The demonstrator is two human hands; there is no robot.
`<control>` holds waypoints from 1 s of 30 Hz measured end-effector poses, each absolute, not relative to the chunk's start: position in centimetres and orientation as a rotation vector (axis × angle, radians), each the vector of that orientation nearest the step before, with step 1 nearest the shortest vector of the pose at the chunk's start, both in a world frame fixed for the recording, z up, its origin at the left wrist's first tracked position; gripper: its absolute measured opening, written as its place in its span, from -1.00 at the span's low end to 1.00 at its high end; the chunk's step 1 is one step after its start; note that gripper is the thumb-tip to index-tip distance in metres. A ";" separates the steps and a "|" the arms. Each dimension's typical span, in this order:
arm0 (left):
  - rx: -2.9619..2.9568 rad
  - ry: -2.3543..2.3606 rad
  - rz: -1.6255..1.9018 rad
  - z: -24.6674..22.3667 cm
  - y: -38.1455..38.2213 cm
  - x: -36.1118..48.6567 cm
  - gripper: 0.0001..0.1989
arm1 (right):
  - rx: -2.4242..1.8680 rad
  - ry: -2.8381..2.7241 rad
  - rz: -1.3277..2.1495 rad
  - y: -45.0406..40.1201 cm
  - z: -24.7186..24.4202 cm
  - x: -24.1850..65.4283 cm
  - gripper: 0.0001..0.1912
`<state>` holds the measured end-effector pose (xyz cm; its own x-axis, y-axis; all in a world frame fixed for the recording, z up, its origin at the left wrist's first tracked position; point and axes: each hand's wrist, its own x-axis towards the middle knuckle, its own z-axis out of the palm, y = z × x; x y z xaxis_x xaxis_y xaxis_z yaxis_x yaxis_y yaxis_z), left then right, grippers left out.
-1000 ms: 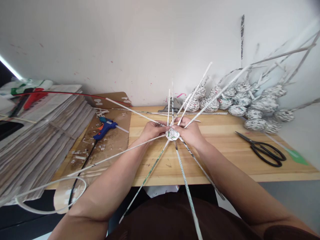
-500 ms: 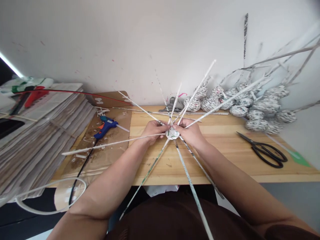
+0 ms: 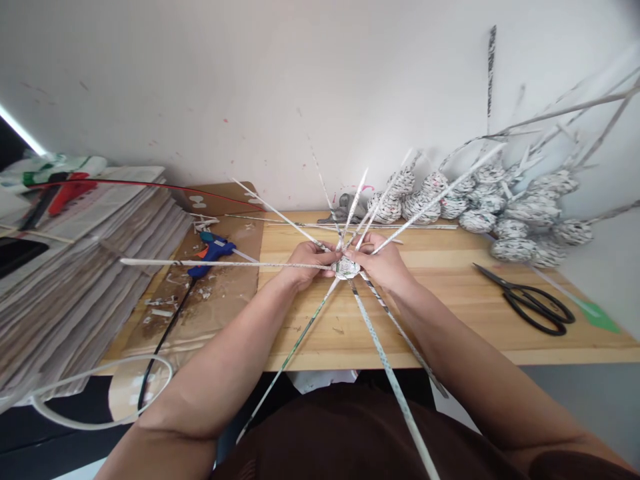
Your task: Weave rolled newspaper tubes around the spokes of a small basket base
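The left hand (image 3: 311,264) is nearly closed, thumb and fingers pinching the woven paper disc (image 3: 346,267) at its ten o'clock edge. The right hand (image 3: 381,261) grips the same disc from about two o'clock, thumb pressed on top and fingers curled behind; just which strands lie under the fingertips is hard to make out. The disc is small, roughly round and ridged, held at the centre of the view above the smooth, pale-grained wooden table (image 3: 320,333). Thin, stiff rolled-paper spokes (image 3: 383,353) radiate from it in many directions, some white, some printed or greenish.

Toward two o'clock, bulbous, coarsely coiled paper forms (image 3: 530,208) cluster by the wall. Black-handled scissors (image 3: 533,303) lie toward four o'clock. At nine o'clock, a blue glue gun (image 3: 210,255) rests on scuffed brown cardboard (image 3: 220,313), near a layered paper stack (image 3: 95,267).
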<state>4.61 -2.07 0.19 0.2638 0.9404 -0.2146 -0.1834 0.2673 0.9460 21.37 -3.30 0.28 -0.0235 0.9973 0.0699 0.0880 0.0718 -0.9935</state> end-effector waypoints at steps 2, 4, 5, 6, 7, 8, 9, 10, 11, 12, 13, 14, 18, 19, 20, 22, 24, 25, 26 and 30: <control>0.983 0.998 0.945 0.3 -2.1 4.5 -0.68 | -1.234 -1.290 1.197 -3.4 0.6 21.4 -0.52; 0.983 1.004 0.942 0.3 -2.1 4.5 -0.70 | -1.233 -1.243 1.270 -3.5 0.8 21.4 -0.45; 0.983 1.001 0.942 0.3 -2.0 4.4 -0.70 | -1.228 -1.214 1.298 -3.6 0.9 21.4 -0.43; 0.985 0.994 0.945 0.2 -2.0 4.4 -0.69 | -1.226 -1.180 1.320 -3.6 1.0 21.4 -0.42; 0.990 0.982 0.949 0.2 -2.0 4.4 -0.69 | -1.231 -1.145 1.339 -3.5 1.0 21.4 -0.40; 0.997 0.970 0.951 0.2 -2.0 4.4 -0.69 | -1.239 -1.118 1.357 -3.5 1.0 21.4 -0.39; 1.004 0.960 0.951 0.2 -2.0 4.3 -0.68 | -1.241 -1.107 1.381 -3.4 0.9 21.4 -0.40; 1.011 0.954 0.944 0.2 -2.0 4.3 -0.68 | -1.234 -1.111 1.411 -3.4 0.8 21.5 -0.43; 1.015 0.953 0.935 0.2 -2.0 4.3 -0.68 | -1.221 -1.125 1.441 -3.3 0.7 21.5 -0.48; 1.018 0.957 0.926 0.3 -2.0 4.3 -0.67 | -1.203 -1.145 1.465 -3.3 0.6 21.5 -0.52; 1.020 0.963 0.916 0.3 -2.0 4.3 -0.67 | -1.186 -1.163 1.475 -3.3 0.6 21.5 -0.56; 1.020 0.969 0.911 0.4 -2.0 4.3 -0.66 | -1.174 -1.173 1.469 -3.3 0.5 21.5 -0.58; 1.015 0.989 0.949 0.4 -2.0 4.5 -0.64 | -1.192 -1.168 1.326 -3.5 0.6 21.2 -0.63; 1.016 0.992 0.970 0.3 -2.0 4.6 -0.63 | -1.192 -1.167 1.293 -3.5 0.7 21.1 -0.65; 1.019 0.991 0.995 0.2 -2.0 4.7 -0.62 | -1.189 -1.167 1.269 -3.5 0.7 21.0 -0.66; 1.030 0.990 1.048 0.0 -2.1 4.9 -0.61 | -1.177 -1.178 1.243 -3.5 0.7 20.9 -0.69; 1.038 1.003 1.102 -0.2 -2.1 5.1 -0.61 | -1.187 -1.187 1.215 -3.5 0.6 20.7 -0.72; 1.044 1.013 1.126 -0.3 -2.2 5.2 -0.62 | -1.202 -1.189 1.198 -3.5 0.6 20.6 -0.73; 1.049 1.026 1.150 -0.3 -2.3 5.3 -0.62 | -1.221 -1.188 1.182 -3.6 0.6 20.6 -0.74; 1.081 1.064 1.221 0.0 -2.7 5.6 -0.65 | -1.274 -1.173 1.147 -3.7 0.7 20.3 -0.77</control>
<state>5.58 -2.66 -0.03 0.0537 0.9980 -0.0318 -0.1682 0.0405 0.9849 20.33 -3.65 0.69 0.0737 0.9972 -0.0090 0.0308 -0.0113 -0.9995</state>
